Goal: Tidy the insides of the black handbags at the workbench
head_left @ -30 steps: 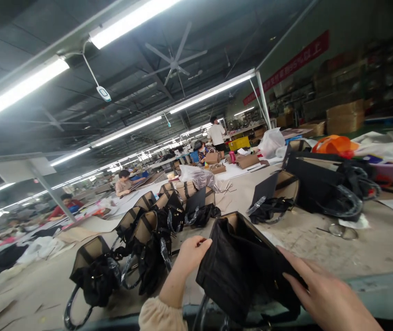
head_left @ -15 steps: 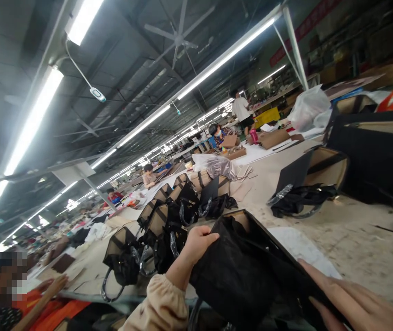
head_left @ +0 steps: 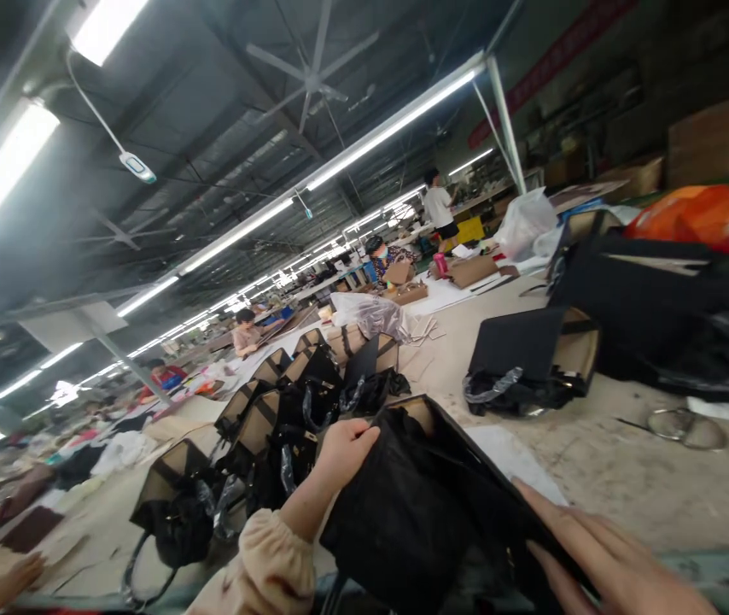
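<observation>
A black handbag (head_left: 428, 504) lies tilted before me at the table's front edge, its beige lining showing at the far end. My left hand (head_left: 347, 451) pinches the bag's upper left edge between thumb and fingers. On the other side, my right hand (head_left: 601, 547) grips the near right edge, thumb on one face and fingers along the other. A white sheet (head_left: 518, 457) shows just behind the bag. Several similar black bags (head_left: 262, 427), with plastic-wrapped handles, stand close to my left hand.
Right of centre sits another black bag (head_left: 518, 350), with a larger black bag (head_left: 652, 307) beyond it. A pair of glasses (head_left: 685, 427) lies on the table (head_left: 601, 478). A co-worker's hand (head_left: 12, 581) rests at lower left. Other people work farther back.
My view has turned to the right, so the scene sits farther left. The co-worker at lower left is now mostly out of view. Both my hands keep their hold on the bag.
</observation>
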The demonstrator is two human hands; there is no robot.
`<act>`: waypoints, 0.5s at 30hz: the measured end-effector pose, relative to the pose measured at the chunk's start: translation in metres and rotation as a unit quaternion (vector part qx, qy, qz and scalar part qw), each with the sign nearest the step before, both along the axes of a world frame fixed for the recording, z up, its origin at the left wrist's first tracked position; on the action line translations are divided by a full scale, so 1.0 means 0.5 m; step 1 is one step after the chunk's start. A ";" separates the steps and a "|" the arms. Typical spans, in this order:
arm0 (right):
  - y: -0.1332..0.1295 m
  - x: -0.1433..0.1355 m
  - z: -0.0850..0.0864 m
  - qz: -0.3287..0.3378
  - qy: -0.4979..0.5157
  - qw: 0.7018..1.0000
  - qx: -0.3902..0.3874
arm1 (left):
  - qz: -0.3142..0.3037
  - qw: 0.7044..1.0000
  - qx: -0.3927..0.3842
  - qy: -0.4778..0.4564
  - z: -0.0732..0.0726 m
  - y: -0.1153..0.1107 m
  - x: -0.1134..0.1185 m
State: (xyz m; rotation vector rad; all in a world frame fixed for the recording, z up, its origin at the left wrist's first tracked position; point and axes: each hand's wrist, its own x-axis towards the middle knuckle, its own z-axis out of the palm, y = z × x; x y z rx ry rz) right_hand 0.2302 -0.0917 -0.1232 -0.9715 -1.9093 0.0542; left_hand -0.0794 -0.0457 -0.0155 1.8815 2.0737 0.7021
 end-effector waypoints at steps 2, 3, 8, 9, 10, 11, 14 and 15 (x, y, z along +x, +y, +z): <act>-0.005 0.010 0.028 0.006 -0.036 0.999 -0.015 | -0.001 1.000 0.000 -0.001 -0.001 0.005 -0.001; -0.007 0.013 0.040 0.000 -0.038 0.999 -0.027 | -0.001 1.000 -0.003 -0.008 -0.001 0.007 -0.001; -0.004 0.011 0.067 -0.003 -0.023 0.996 -0.091 | -0.024 0.999 -0.017 0.033 0.005 0.017 0.009; 0.000 0.011 0.067 -0.005 -0.017 0.994 -0.106 | -0.033 0.998 -0.016 0.046 0.009 0.017 0.015; 0.006 0.012 0.067 -0.009 -0.010 0.993 -0.120 | -0.034 0.998 -0.013 0.054 0.012 0.016 0.020; 0.014 0.014 0.066 -0.015 -0.001 0.991 -0.133 | -0.027 0.998 -0.012 0.060 0.016 0.015 0.025; 0.044 0.022 0.065 -0.034 0.020 0.984 -0.176 | 0.005 0.997 -0.004 0.073 0.022 0.006 0.033; 0.056 0.025 0.065 -0.039 0.026 0.981 -0.188 | 0.010 0.997 -0.004 0.072 0.022 0.001 0.033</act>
